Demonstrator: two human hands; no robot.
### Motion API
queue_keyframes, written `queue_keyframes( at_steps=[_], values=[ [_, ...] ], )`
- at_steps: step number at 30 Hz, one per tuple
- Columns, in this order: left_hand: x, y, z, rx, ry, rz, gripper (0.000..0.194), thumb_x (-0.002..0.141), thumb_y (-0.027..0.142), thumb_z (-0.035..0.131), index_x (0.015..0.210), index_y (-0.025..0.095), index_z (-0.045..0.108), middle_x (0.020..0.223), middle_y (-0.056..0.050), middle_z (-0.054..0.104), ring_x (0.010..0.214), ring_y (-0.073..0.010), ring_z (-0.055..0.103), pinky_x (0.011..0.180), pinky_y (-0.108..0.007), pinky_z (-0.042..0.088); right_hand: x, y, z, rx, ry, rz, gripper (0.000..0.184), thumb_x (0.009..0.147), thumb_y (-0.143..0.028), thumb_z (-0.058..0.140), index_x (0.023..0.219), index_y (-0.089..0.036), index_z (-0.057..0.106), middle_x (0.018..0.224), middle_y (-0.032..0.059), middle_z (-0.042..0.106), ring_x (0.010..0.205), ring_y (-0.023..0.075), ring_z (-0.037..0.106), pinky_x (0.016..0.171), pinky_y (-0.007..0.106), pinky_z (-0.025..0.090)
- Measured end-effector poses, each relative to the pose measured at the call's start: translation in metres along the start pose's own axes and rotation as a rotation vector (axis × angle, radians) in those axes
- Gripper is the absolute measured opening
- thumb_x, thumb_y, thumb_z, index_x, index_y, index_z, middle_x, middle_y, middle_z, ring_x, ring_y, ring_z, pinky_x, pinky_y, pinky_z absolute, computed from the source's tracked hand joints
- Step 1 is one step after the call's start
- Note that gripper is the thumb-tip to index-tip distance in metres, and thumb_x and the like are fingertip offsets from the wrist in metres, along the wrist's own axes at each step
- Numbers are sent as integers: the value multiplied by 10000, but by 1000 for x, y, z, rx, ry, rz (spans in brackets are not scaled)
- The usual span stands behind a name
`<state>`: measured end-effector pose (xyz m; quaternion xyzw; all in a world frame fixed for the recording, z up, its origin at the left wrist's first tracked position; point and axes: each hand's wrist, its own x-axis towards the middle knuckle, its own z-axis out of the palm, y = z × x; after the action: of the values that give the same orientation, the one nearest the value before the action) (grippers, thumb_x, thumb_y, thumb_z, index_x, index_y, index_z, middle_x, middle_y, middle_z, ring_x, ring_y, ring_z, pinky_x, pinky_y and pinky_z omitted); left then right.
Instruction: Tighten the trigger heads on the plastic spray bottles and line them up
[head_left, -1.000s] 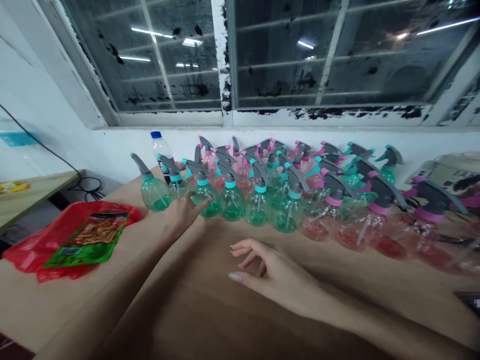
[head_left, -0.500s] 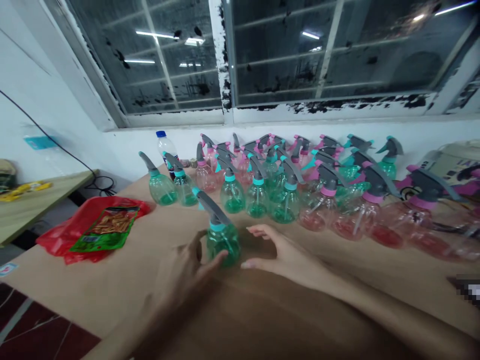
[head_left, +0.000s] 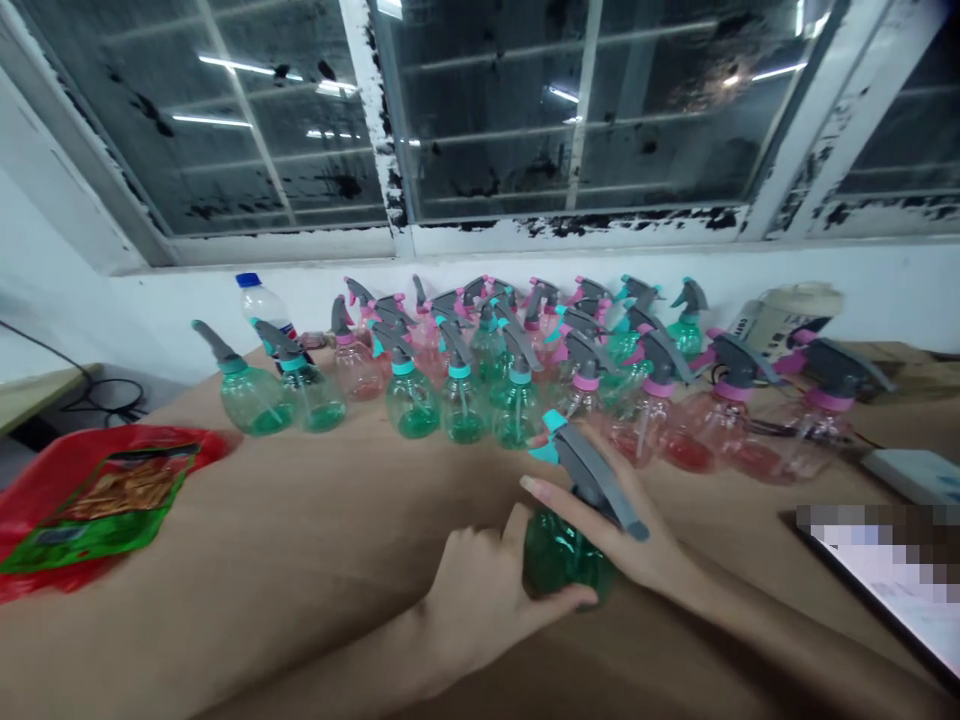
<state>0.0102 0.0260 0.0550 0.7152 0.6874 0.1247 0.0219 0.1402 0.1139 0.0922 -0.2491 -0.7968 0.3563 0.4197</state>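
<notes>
A green spray bottle (head_left: 564, 545) with a grey trigger head and turquoise nozzle tilts in front of me, close above the table. My left hand (head_left: 480, 590) is closed round its body, thumb across the near side. Wrapped about its neck, just under the trigger, is my right hand (head_left: 649, 545); some of its fingertips are hidden behind the head. Beyond my hands stand several similar bottles, among them a green one (head_left: 412, 405) and a pink one (head_left: 697, 435).
On the left lies a red plastic bag (head_left: 45, 465) with a green snack packet (head_left: 120, 500). A blue-capped drink bottle (head_left: 262, 305) stands at the back. To the right are a tablet-like screen (head_left: 892, 590), a white box (head_left: 911, 475) and a printed carton (head_left: 787, 320).
My view has turned right, and the spray bottle has moved nearer and tilted. My right hand, open beside it before, has closed round its neck. My left hand keeps hold of the body.
</notes>
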Motion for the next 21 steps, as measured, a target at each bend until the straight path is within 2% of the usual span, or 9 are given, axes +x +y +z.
queue_keyframes(
  at_steps=[2,5,8,11,13,18,21],
  values=[
    [7,7,2,-18,-14,31,917,704,824,295,1196,70,469,590,-73,638,482,-271,624,474,-369,469,-4,4,-8,-24,22,12,203,791,-384,592,916,-242,520,885,13,588,845,191,572,753,352,456],
    [15,12,5,-72,-34,90,872,706,817,311,1173,102,490,653,-79,654,530,-273,635,534,-400,491,-10,10,-20,-54,47,20,170,812,-345,561,940,-246,507,916,24,589,876,197,575,791,363,462],
    [20,9,9,-144,-40,180,798,694,796,397,1162,158,494,831,-98,669,707,-287,655,636,-423,509,-13,13,-32,-77,71,28,129,813,-325,541,914,-256,501,840,15,585,784,195,587,724,357,493],
    [23,-4,13,-164,-5,247,723,748,724,445,1236,191,440,1082,-136,607,969,-315,594,774,-461,489,-13,13,-42,-110,94,11,90,804,-310,538,880,-273,509,744,0,576,662,186,579,636,344,504],
    [25,-15,16,-160,25,252,653,802,657,448,1269,201,417,1164,-141,556,1074,-317,531,863,-487,446,-12,13,-45,-125,100,-13,61,800,-289,531,855,-277,507,712,-4,568,614,179,567,596,334,499],
    [30,-40,22,-153,19,239,546,884,502,438,1342,219,345,1298,-133,464,1187,-294,439,962,-506,368,-9,16,-42,-115,80,-75,174,787,-220,534,942,-286,493,743,-14,579,624,167,574,596,316,486],
    [33,-50,27,-100,38,207,534,899,467,432,1359,220,326,1361,-133,418,1241,-296,391,981,-518,345,-8,20,-36,-130,20,-111,133,778,-196,544,861,-273,475,725,-30,544,622,146,544,586,295,455]
  ],
)
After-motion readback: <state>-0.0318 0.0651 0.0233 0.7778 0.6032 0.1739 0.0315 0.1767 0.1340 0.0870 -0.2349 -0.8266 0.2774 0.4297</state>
